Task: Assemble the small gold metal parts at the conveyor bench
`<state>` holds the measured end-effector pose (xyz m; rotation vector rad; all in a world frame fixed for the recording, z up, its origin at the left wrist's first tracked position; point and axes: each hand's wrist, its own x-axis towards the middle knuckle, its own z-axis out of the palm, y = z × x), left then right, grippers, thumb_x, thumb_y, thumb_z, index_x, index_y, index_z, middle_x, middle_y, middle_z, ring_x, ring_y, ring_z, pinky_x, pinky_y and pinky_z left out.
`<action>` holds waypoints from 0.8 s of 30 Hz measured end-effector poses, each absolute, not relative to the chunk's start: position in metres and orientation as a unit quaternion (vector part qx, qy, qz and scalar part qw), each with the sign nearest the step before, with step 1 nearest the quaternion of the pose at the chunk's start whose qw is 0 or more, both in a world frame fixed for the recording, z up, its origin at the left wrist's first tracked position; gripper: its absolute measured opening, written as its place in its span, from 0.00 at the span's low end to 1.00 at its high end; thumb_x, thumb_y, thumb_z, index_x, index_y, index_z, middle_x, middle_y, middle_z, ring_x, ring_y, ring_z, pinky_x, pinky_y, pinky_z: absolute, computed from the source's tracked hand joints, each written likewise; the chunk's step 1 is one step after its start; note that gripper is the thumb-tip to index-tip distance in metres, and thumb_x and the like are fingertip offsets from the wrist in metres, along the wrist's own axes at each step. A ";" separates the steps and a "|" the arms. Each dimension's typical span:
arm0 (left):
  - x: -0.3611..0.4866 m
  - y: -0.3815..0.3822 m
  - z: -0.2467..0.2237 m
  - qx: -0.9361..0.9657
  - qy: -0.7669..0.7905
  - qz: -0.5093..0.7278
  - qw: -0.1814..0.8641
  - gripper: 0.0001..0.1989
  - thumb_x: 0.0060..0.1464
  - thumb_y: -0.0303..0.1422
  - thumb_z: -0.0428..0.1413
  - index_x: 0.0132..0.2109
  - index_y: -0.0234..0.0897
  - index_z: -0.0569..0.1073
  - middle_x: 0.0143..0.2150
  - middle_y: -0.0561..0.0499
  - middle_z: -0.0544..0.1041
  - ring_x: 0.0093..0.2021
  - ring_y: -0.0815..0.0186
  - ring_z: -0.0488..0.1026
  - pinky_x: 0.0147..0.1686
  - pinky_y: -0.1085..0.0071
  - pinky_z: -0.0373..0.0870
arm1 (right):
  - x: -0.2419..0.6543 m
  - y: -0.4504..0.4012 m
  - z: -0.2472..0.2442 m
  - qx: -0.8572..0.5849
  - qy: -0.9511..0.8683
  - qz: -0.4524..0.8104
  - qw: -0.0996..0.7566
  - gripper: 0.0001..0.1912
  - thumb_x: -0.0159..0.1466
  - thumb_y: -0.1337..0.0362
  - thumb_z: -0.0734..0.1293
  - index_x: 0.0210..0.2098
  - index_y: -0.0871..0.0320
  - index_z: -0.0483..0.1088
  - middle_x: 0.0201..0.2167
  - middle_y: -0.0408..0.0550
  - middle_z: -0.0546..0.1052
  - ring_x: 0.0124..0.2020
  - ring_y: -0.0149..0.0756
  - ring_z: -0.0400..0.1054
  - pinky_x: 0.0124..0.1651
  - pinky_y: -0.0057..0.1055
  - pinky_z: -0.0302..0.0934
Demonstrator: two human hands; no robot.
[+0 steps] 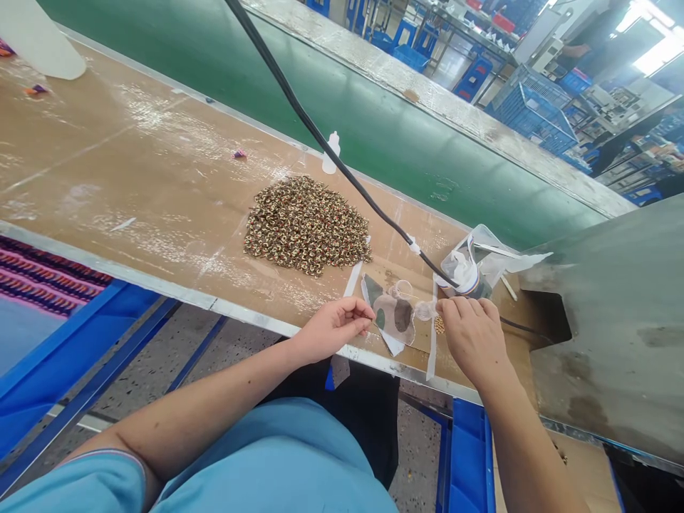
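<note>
1. We are pinching our left hand's (334, 330) thumb and fingertips (368, 312) together above the tan work table (133, 164), holding something too small to tell.
2. We are curling our right hand (473, 338) down; we cannot tell its grip.
3. We are keeping a clear plastic ring (425, 310) between our hands, just beside the right fingertips (444, 306).
4. We are working near a heap of gold-brown coiled beads (307, 224), beyond the left hand.

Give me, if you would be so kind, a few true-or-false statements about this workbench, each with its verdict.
The heap of small coiled metal parts lies on the brown bench top. True.
The right hand holds the white squeeze bottle. False: the bottle stands near the bench's far edge, apart from both hands.
A black cable runs above the bench, past the heap. True.
The left hand wears a glove. False: it is bare.
Blue mesh crates stand beyond the green belt. True.
</note>
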<state>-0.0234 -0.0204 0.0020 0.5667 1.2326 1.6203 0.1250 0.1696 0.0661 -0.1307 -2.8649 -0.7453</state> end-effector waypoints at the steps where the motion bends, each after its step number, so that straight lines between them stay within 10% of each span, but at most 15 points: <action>1: -0.024 -0.020 0.002 0.232 0.507 0.668 0.492 0.06 0.48 0.31 0.58 0.34 0.34 0.70 0.30 0.54 0.70 0.31 0.72 0.67 0.37 0.72 0.68 | 0.125 0.170 0.066 -0.046 -0.962 -0.253 0.088 0.12 0.65 0.72 0.56 0.28 0.59 0.65 0.24 0.47 0.69 0.28 0.36 0.57 0.39 0.32 0.47; 24: -0.016 -0.013 0.008 0.053 0.384 0.676 0.627 0.20 0.33 0.35 0.69 0.33 0.30 0.72 0.25 0.52 0.75 0.26 0.73 0.73 0.33 0.73 0.68 | 0.118 0.103 0.036 -0.107 -0.959 0.145 0.218 0.05 0.66 0.67 0.58 0.33 0.54 0.61 0.28 0.41 0.71 0.32 0.32 0.64 0.39 0.31 0.53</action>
